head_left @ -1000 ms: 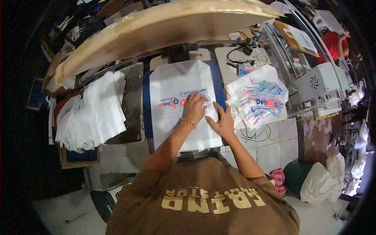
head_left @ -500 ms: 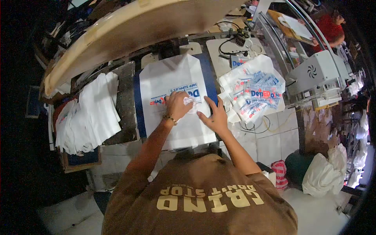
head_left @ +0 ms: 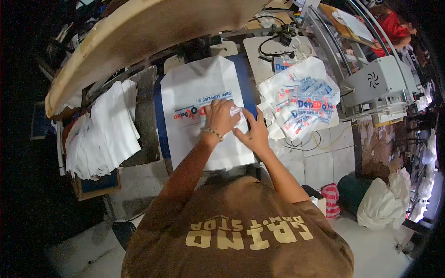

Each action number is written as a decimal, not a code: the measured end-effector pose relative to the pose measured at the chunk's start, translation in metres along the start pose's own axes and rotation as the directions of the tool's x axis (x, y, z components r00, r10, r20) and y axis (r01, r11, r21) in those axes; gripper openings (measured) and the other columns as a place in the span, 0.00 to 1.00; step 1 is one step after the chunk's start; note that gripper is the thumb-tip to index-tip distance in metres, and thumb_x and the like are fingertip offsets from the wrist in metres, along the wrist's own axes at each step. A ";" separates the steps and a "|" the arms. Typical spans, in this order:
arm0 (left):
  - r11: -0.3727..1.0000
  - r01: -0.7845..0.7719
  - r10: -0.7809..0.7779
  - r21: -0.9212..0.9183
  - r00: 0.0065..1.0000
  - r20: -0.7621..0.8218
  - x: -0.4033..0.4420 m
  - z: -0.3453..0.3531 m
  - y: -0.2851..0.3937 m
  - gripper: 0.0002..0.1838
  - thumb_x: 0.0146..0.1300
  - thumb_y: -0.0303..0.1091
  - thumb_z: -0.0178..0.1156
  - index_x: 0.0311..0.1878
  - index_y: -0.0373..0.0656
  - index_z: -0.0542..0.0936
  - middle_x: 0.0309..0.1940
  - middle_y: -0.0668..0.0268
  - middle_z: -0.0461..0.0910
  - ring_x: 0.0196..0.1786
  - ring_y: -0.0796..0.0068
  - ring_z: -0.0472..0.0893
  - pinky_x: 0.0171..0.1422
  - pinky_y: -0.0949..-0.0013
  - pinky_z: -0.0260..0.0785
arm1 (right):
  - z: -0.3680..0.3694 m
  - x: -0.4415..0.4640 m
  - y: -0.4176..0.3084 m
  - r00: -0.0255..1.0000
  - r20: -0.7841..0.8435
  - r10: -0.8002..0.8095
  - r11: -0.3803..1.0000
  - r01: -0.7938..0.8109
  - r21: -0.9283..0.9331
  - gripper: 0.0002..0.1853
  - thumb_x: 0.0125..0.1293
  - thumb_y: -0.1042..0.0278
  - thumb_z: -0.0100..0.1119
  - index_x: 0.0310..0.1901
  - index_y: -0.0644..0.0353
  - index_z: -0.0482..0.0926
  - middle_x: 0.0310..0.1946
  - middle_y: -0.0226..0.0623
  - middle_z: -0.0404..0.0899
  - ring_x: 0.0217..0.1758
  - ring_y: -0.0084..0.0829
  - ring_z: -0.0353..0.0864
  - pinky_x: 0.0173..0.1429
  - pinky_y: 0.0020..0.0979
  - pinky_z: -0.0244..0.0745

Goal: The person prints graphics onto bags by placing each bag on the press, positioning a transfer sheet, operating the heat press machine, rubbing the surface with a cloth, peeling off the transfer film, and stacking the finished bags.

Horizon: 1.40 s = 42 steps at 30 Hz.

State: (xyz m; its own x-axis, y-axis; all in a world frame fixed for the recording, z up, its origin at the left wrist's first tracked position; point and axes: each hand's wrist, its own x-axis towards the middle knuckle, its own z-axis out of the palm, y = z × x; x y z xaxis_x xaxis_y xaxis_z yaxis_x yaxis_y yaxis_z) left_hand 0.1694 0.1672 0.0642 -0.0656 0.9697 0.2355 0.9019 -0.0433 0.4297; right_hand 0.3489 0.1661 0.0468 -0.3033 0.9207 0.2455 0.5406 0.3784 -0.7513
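A white bag-shaped sheet (head_left: 190, 148) with red and blue lettering lies flat over a dark blue pad (head_left: 244, 76). My left hand (head_left: 220, 119) is pressed on the printed area, its fingers bent around a small crumpled white wad (head_left: 237, 111) that shows by the thumb. Part of the "SBFP SUPPLIES" print (head_left: 215, 96) is visible above my knuckles; the rest is covered. My right hand (head_left: 254, 133) rests at the sheet's right edge with thumb and fingers apart, close to the wad.
White sheets (head_left: 111, 125) are stacked at the left. On the right lies a pile of printed transfer pieces (head_left: 315, 104) over white sheets. A large beige curved board (head_left: 153, 37) overhangs the far side. Beyond the pile stand a grey machine (head_left: 375, 83) and a person in red (head_left: 394, 28).
My left hand has slid right across the print with the wad, nearer my right hand. Red lettering formerly under its fingers now shows. The whole view has shifted slightly.
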 end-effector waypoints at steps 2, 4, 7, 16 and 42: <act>1.000 -0.019 0.019 0.012 1.000 0.015 -0.004 -0.005 -0.011 0.17 0.52 0.41 0.72 0.43 0.43 0.85 0.44 0.57 0.85 0.51 0.51 0.81 0.58 0.50 0.72 | -0.002 0.000 0.000 1.000 0.012 -0.010 1.000 0.010 0.003 0.39 0.54 0.46 0.75 0.68 0.46 0.74 0.68 0.61 0.64 0.65 0.62 0.74 0.62 0.51 0.77; 0.999 0.046 -0.046 0.004 0.996 0.078 -0.019 -0.021 -0.051 0.17 0.51 0.39 0.72 0.44 0.42 0.85 0.45 0.56 0.85 0.50 0.51 0.82 0.59 0.51 0.73 | -0.001 0.003 0.001 1.000 0.012 -0.013 1.000 0.013 0.016 0.39 0.55 0.46 0.74 0.68 0.47 0.74 0.68 0.64 0.64 0.65 0.64 0.74 0.63 0.52 0.76; 0.969 0.114 -0.116 -0.218 0.993 0.004 -0.030 -0.037 -0.058 0.16 0.54 0.37 0.71 0.46 0.45 0.85 0.45 0.60 0.86 0.54 0.58 0.80 0.62 0.51 0.66 | -0.001 -0.002 0.001 1.000 0.004 -0.012 1.000 0.012 -0.011 0.39 0.55 0.47 0.75 0.68 0.46 0.74 0.68 0.59 0.65 0.65 0.59 0.75 0.62 0.49 0.78; 0.997 -0.011 0.018 0.082 0.996 -0.089 0.048 0.001 -0.035 0.18 0.54 0.39 0.73 0.48 0.48 0.85 0.45 0.67 0.86 0.52 0.60 0.79 0.57 0.51 0.64 | -0.002 0.000 -0.001 1.000 0.005 -0.008 1.000 0.008 -0.022 0.39 0.56 0.44 0.73 0.68 0.49 0.74 0.69 0.61 0.63 0.65 0.61 0.74 0.64 0.50 0.76; 0.978 0.177 -0.156 0.113 0.972 -0.177 0.031 -0.004 -0.027 0.14 0.52 0.40 0.71 0.42 0.49 0.85 0.40 0.62 0.86 0.50 0.54 0.80 0.56 0.46 0.67 | 0.001 -0.001 -0.003 0.998 0.046 0.034 0.999 -0.033 -0.020 0.41 0.54 0.44 0.74 0.69 0.46 0.74 0.70 0.61 0.62 0.66 0.60 0.74 0.63 0.51 0.77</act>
State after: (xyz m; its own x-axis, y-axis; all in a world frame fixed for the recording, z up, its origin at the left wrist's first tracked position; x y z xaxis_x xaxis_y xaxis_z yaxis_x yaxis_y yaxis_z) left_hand 0.1413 0.1978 0.0632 -0.2798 0.9067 0.3157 0.9183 0.1568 0.3635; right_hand 0.3468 0.1641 0.0480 -0.3205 0.9276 0.1919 0.5658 0.3499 -0.7466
